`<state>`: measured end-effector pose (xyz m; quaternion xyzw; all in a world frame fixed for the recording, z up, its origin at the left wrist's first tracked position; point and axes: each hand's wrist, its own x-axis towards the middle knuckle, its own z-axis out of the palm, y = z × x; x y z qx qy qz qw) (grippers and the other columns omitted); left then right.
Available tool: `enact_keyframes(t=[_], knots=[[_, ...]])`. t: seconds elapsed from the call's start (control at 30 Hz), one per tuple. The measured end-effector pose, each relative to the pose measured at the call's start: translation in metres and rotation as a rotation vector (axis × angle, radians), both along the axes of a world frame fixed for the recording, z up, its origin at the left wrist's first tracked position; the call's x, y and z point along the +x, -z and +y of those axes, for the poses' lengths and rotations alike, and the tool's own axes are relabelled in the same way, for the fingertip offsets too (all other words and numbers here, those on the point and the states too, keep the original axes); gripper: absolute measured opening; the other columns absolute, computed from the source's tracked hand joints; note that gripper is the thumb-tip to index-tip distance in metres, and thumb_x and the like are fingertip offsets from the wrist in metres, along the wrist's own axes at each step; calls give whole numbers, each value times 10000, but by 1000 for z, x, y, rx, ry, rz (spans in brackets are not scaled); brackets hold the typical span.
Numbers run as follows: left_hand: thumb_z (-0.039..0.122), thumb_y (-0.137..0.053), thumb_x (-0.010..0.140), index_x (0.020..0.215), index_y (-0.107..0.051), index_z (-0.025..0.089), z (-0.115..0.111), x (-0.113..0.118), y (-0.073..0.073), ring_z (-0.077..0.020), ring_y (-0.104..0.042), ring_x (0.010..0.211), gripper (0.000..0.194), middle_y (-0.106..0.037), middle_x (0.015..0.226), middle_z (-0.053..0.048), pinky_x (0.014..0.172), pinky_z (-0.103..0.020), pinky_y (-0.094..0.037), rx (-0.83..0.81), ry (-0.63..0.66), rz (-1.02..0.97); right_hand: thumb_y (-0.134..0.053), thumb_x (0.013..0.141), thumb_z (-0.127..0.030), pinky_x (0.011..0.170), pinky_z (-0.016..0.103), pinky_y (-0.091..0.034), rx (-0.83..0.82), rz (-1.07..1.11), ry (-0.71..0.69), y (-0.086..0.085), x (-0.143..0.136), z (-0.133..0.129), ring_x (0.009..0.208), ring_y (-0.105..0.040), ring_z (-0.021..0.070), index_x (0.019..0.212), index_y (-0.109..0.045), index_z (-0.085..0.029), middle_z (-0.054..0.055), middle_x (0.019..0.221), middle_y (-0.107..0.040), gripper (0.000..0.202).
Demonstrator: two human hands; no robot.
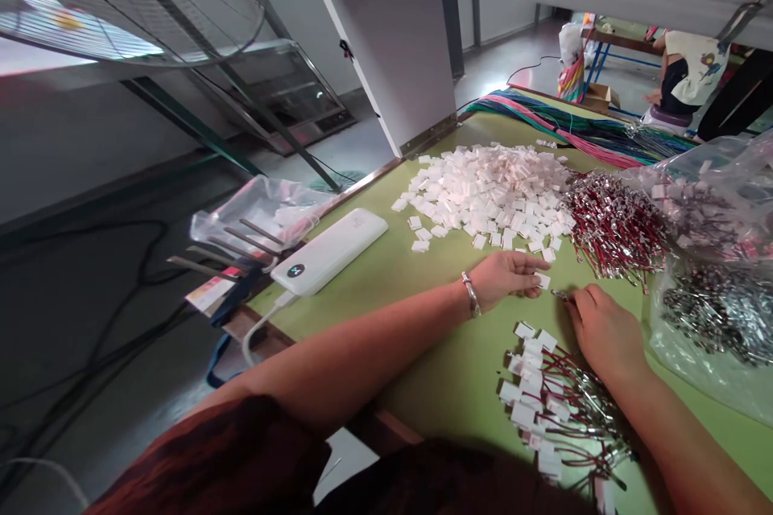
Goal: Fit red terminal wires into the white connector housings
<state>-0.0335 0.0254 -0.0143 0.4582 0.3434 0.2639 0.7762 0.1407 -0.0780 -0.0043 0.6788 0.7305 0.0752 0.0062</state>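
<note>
My left hand [508, 275] holds a small white plastic housing [543, 281] between thumb and fingers. Just to its right, my right hand [604, 330] pinches a short wire with a metal terminal [560, 295], whose tip points at the housing with a small gap between them. Behind my hands lies a heap of loose white housings [489, 185]. A pile of short red wires with metal terminals [616, 225] sits to its right. Nearest my body, white housings with red wires attached [531, 386] lie in a bunch beside my right forearm.
A white power bank [332, 251] with a plugged cable lies on the green table [423, 362] at left. Clear bags of metal parts [718, 306] stand at right. Long coloured wires [580, 129] run along the back. Beyond is a seated person [694, 68].
</note>
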Motion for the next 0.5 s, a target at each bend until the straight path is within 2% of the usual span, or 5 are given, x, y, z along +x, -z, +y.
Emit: enact_keyframes(t=[0.13, 0.33, 0.5], knots=[[156, -819, 598, 851, -673, 83, 0, 0, 0, -84, -643, 553, 302, -686, 629, -23, 583, -188, -511, -12, 29, -13, -442, 909, -161, 523, 284, -258, 14, -39, -22, 5, 2, 1, 687, -567, 164, 828, -585, -176, 48, 786, -579, 165], [220, -834, 580, 842, -678, 82, -1, 1, 1, -79, -632, 541, 335, -690, 636, -28, 548, -176, -477, -1, 27, 2, -430, 921, -245, 507, 265, -265, 164, 122, 3, 5, 6, -2, 590, -536, 137, 827, -557, -188, 23, 817, -599, 168], [169, -792, 650, 843, -671, 83, 1, 0, 1, -68, -612, 520, 243, -671, 606, -13, 568, -191, -484, -10, -28, 6, -490, 892, -306, 492, 263, -234, 30, 172, 42, 1, 14, -3, 599, -551, 147, 860, -550, -199, 13, 856, -607, 127]])
